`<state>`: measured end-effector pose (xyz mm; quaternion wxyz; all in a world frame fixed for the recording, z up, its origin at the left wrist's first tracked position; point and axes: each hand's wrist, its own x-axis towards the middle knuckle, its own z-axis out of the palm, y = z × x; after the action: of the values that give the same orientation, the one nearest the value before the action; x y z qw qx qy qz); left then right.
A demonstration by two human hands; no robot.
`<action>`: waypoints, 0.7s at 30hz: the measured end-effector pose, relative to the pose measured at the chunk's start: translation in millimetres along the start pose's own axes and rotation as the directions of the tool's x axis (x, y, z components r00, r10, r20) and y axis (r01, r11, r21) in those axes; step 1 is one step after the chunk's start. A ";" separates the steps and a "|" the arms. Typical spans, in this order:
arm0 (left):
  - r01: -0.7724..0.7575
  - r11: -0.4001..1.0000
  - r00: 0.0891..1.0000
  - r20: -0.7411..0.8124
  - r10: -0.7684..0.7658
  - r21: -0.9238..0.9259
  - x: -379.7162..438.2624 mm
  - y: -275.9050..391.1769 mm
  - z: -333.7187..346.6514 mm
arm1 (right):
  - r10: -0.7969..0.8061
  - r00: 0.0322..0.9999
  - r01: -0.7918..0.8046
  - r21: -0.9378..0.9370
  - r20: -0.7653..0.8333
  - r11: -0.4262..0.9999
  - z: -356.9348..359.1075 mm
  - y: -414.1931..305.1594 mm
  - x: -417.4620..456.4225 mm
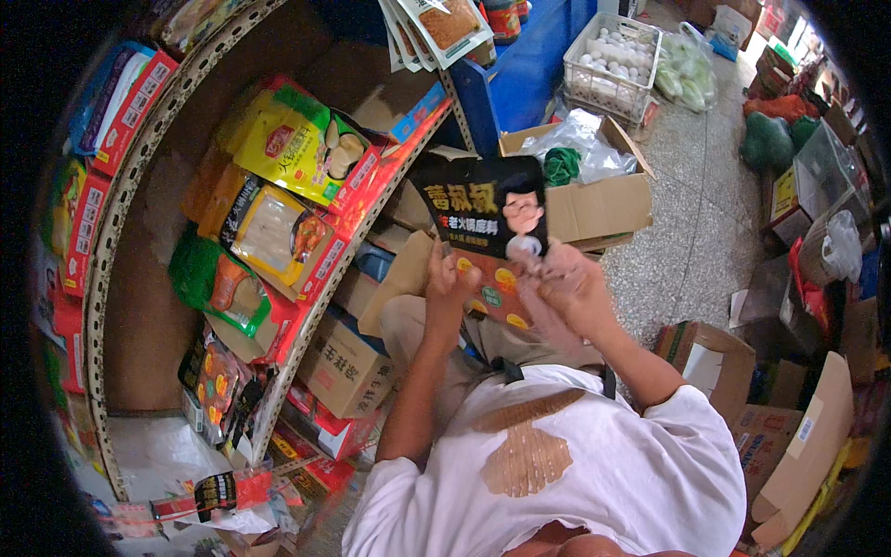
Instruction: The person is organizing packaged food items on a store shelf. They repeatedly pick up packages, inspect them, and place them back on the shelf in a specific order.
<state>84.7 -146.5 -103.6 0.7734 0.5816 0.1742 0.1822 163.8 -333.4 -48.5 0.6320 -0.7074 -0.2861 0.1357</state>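
Observation:
Before my lap, my left hand (pixel 450 280) grips the left edge of a black-and-red hotpot seasoning packet (pixel 480 195). The packet bears large writing and a printed cartoon figure. At its right side is my right hand (pixel 574 285), blurred, with a dull pink cloth (pixel 546 317) bunched in its fingers and hanging over the packet's lower right. Left of me, a metal shelf holds a yellow-green seasoning packet (pixel 301 143), a yellow-and-black packet (pixel 268 226), a green packet (pixel 233 282) and black-and-red packets (pixel 216 390), set in or near red display boxes.
The perforated shelf edge (pixel 348 257) runs diagonally close to my left arm. Cardboard boxes (pixel 341 362) sit beneath it. Ahead stands an open carton (pixel 592 202) with plastic bags; beyond it are an egg crate (pixel 612 66) and bagged vegetables (pixel 686 69). More cartons (pixel 717 362) lie right.

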 end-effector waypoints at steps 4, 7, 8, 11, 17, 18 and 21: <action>0.256 0.850 0.964 0.183 -0.191 -0.460 29.4 -75.1 -40.7 | -0.205 0.965 0.254 -0.372 0.166 0.893 37.1 -10.0 -20.1; 0.365 0.482 0.908 0.418 0.004 -0.797 20.0 -71.3 -27.6 | -0.272 0.905 0.364 -0.262 0.328 0.894 67.7 2.6 -33.3; 0.401 0.532 0.867 0.496 0.041 -0.746 26.9 -69.3 -31.9 | -0.296 0.883 0.378 -0.181 0.364 0.908 74.4 9.9 -34.4; 0.510 0.391 0.823 0.567 0.038 -0.767 36.6 -92.2 -47.3 | -0.564 0.555 0.796 -0.195 0.611 0.573 90.1 11.3 -27.0; 0.630 0.442 0.713 0.701 -0.002 -0.639 32.7 -71.2 -36.5 | -0.501 0.625 0.727 -0.214 0.599 0.652 90.6 20.9 -10.5; 0.641 0.445 0.723 0.686 -0.075 -0.626 31.4 -71.9 -39.9 | -0.461 0.689 0.690 -0.312 0.558 0.653 86.3 22.9 -0.8; 0.517 0.159 0.834 0.537 0.128 -0.841 42.1 -86.7 -26.7 | -0.468 0.765 0.641 -0.450 0.443 0.622 64.2 37.3 40.9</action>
<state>115.4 -126.0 -196.6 0.9928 -0.0502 -0.1084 -0.0116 169.6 -258.8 -88.4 0.3487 -0.7120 -0.6063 -0.0620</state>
